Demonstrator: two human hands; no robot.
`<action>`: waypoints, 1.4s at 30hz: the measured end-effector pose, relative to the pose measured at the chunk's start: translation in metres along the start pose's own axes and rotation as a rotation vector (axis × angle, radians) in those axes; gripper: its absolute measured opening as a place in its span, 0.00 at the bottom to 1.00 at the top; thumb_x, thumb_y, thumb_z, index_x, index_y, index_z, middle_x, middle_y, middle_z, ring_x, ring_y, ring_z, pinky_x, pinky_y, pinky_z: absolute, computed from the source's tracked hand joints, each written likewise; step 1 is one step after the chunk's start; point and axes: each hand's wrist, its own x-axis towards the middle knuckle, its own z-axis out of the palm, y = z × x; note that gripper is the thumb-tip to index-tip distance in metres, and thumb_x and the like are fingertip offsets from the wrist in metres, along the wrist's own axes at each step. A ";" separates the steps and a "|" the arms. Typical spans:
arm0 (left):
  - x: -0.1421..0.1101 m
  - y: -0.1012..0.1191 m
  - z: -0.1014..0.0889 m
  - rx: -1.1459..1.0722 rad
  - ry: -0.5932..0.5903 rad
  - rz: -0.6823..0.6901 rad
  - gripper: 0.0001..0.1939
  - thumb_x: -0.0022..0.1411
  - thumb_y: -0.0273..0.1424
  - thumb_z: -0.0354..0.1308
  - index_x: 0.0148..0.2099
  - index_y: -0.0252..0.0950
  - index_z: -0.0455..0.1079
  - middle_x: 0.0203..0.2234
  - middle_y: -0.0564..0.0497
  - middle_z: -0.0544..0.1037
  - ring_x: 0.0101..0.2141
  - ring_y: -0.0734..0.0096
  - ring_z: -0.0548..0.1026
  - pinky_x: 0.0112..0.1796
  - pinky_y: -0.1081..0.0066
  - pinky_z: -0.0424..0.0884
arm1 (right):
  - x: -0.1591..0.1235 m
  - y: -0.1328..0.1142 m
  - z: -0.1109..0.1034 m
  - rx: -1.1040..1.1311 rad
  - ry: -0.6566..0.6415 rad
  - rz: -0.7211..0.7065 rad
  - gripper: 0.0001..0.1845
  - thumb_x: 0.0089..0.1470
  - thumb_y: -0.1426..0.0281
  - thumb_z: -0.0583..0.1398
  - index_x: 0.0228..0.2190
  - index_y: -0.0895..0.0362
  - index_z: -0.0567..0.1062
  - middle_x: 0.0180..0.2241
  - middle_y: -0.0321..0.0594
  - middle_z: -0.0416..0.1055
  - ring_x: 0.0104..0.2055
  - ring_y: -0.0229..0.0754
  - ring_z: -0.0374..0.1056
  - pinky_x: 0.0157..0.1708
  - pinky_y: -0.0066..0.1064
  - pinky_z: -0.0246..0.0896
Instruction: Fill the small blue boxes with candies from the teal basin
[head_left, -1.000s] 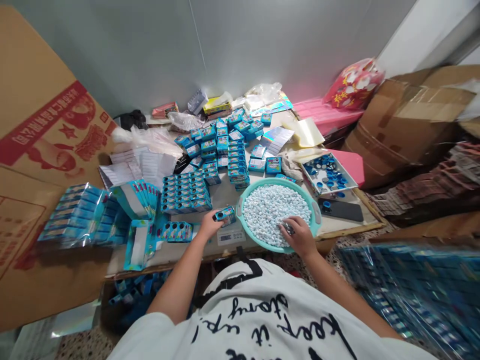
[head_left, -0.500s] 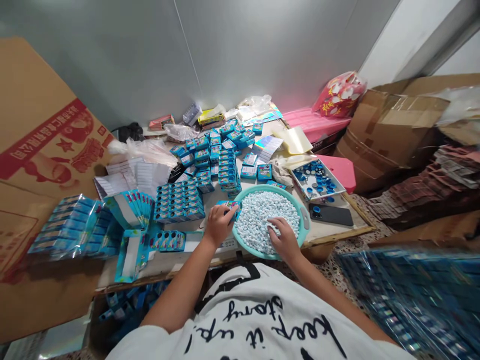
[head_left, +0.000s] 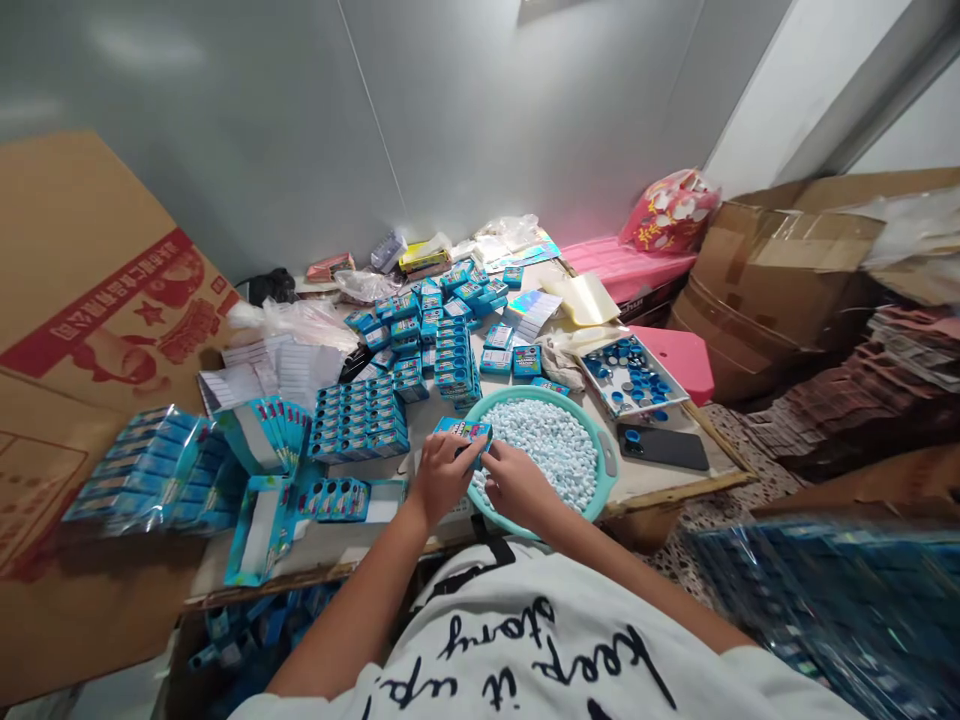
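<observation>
My left hand (head_left: 441,480) is closed around a small blue printed box (head_left: 459,428), at the left rim of a turquoise basin (head_left: 609,462). Small white and pale blue pellets (head_left: 551,440) fill the basin. Over its left part, my right hand (head_left: 519,487) has its fingers pinched together against the right end of the box; whatever they hold is hidden. Left of my hands, rows of similar boxes (head_left: 360,418) stand packed together. An open blue display carton (head_left: 259,525) lies nearer the front edge, beside a short row of boxes (head_left: 336,498).
A white tray of blue caps (head_left: 630,372) and a black phone (head_left: 664,447) lie right of the basin. More boxes are heaped (head_left: 431,300) behind. A large cardboard carton (head_left: 97,300) stands at the left, another (head_left: 772,260) at the right. Wrapped blue packs (head_left: 810,590) sit lower right.
My right hand has moved left from the pellets to the end of the box. My left hand still holds the box, now tilted with its printed face more visible. The view has shifted slightly.
</observation>
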 end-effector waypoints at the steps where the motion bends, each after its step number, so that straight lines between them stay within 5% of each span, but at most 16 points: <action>1: 0.000 0.000 -0.001 0.004 -0.001 -0.007 0.22 0.63 0.28 0.56 0.59 0.43 0.70 0.38 0.46 0.74 0.44 0.60 0.68 0.48 0.59 0.64 | 0.002 -0.001 -0.001 -0.022 -0.015 0.001 0.24 0.50 0.78 0.56 0.50 0.56 0.69 0.41 0.46 0.66 0.41 0.47 0.63 0.40 0.36 0.58; 13: -0.015 -0.013 0.011 -0.027 -0.089 -0.103 0.22 0.62 0.29 0.56 0.59 0.42 0.70 0.38 0.45 0.74 0.43 0.59 0.69 0.45 0.59 0.66 | 0.009 0.013 0.015 0.424 0.029 -0.084 0.12 0.60 0.71 0.56 0.45 0.52 0.73 0.41 0.42 0.71 0.41 0.42 0.68 0.41 0.32 0.62; 18: -0.009 -0.012 0.013 -0.072 -0.120 -0.040 0.23 0.62 0.28 0.56 0.59 0.44 0.70 0.39 0.45 0.74 0.44 0.60 0.69 0.45 0.60 0.68 | 0.008 0.028 0.009 0.333 -0.045 -0.174 0.14 0.61 0.70 0.56 0.48 0.49 0.72 0.45 0.41 0.74 0.44 0.43 0.71 0.40 0.32 0.63; 23: -0.002 -0.015 0.012 0.002 -0.121 0.059 0.22 0.63 0.26 0.55 0.58 0.46 0.70 0.41 0.45 0.74 0.43 0.61 0.69 0.47 0.58 0.66 | 0.014 0.029 0.004 0.046 -0.099 -0.142 0.17 0.56 0.72 0.59 0.48 0.50 0.72 0.38 0.42 0.77 0.33 0.44 0.72 0.32 0.30 0.59; 28: 0.000 -0.018 0.012 0.063 -0.083 -0.042 0.22 0.64 0.27 0.54 0.59 0.43 0.70 0.38 0.44 0.73 0.43 0.58 0.68 0.47 0.58 0.67 | 0.022 0.024 -0.003 -0.064 -0.056 -0.155 0.17 0.61 0.70 0.54 0.51 0.51 0.69 0.34 0.42 0.75 0.34 0.43 0.70 0.33 0.30 0.58; 37: -0.010 -0.010 0.027 -0.033 -0.151 -0.141 0.26 0.59 0.25 0.56 0.59 0.42 0.69 0.39 0.45 0.74 0.43 0.58 0.69 0.44 0.60 0.69 | 0.018 0.039 0.023 0.533 0.054 -0.151 0.04 0.60 0.69 0.58 0.38 0.52 0.72 0.39 0.40 0.71 0.40 0.42 0.68 0.41 0.34 0.64; 42: -0.009 -0.010 0.023 -0.141 -0.117 -0.312 0.29 0.56 0.24 0.58 0.60 0.43 0.68 0.39 0.46 0.72 0.44 0.60 0.69 0.45 0.61 0.69 | 0.016 0.057 0.024 0.557 0.168 -0.035 0.04 0.59 0.66 0.59 0.36 0.53 0.72 0.34 0.39 0.69 0.37 0.42 0.68 0.39 0.35 0.65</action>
